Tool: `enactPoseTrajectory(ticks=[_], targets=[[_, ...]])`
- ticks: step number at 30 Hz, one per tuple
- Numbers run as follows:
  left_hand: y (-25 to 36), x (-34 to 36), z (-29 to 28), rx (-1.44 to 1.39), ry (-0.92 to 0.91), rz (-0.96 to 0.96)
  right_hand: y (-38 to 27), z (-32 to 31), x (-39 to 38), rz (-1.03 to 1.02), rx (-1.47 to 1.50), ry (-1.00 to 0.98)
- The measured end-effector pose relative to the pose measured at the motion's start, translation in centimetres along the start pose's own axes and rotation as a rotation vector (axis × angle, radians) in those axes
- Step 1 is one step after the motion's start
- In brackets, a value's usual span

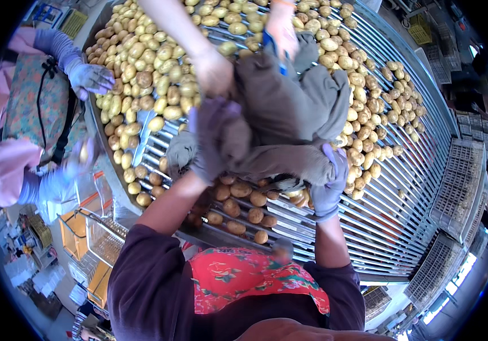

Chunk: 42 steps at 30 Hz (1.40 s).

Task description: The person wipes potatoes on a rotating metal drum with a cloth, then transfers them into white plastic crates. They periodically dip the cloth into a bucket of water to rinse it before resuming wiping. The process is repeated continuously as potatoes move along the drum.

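Observation:
A dark grey-brown piece of cloth (283, 108), bunched like a garment, lies over the metal rollers in front of me. My right hand (330, 184), in a grey glove with purple fingers, is closed around its near right edge. My left hand (221, 136), gloved alike and blurred by motion, is closed at the cloth's left side; its grip is partly hidden. Across from me another person's bare hands (215, 71) are on the far part of the cloth, with something blue by one of them. Brown potatoes (232, 207) lie below the cloth, near my body.
The roller table (380, 238) slopes around us, with many potatoes (147, 57) at the far left and more at the right. A person with gloved hands (90, 79) stands at the left edge. Plastic crates (457, 182) line the right side; an orange-framed cart (88, 238) is lower left.

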<state>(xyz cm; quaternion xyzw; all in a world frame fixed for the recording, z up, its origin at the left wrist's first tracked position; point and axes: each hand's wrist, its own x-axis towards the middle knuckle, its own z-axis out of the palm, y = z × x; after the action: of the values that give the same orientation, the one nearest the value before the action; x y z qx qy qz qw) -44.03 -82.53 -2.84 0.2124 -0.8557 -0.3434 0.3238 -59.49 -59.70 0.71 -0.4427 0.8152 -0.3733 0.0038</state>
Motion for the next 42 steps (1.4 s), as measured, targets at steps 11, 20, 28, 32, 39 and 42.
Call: enactPoseTrajectory(ticks=[11, 20, 28, 32, 39, 42], targets=[[-9.3, 4.7, 4.1, 0.248, -0.116, 0.032, 2.9, 9.9, 6.3, -0.089, -0.529, -0.375], [-6.2, -2.9, 1.2, 0.686, -0.236, 0.067, -4.1, 12.4, -0.2, -0.176, -0.239, -0.092], [3.4, -10.6, -6.0, 0.105, -0.399, -0.023, 1.9, -0.1, -9.9, 0.123, 0.635, -0.265], [5.9, -18.7, -5.5, 0.389, -0.549, 0.124, -2.8, -2.0, -15.1, -0.201, -0.035, -0.582], [-0.7, -9.7, 1.5, 0.765, -0.314, -0.097, -2.3, 6.1, -5.4, -0.109, -0.24, -0.503], [4.1, -17.8, 0.1, 0.667, -0.471, -0.028, 0.0, 4.7, -11.7, -0.353, -0.202, -0.304]])
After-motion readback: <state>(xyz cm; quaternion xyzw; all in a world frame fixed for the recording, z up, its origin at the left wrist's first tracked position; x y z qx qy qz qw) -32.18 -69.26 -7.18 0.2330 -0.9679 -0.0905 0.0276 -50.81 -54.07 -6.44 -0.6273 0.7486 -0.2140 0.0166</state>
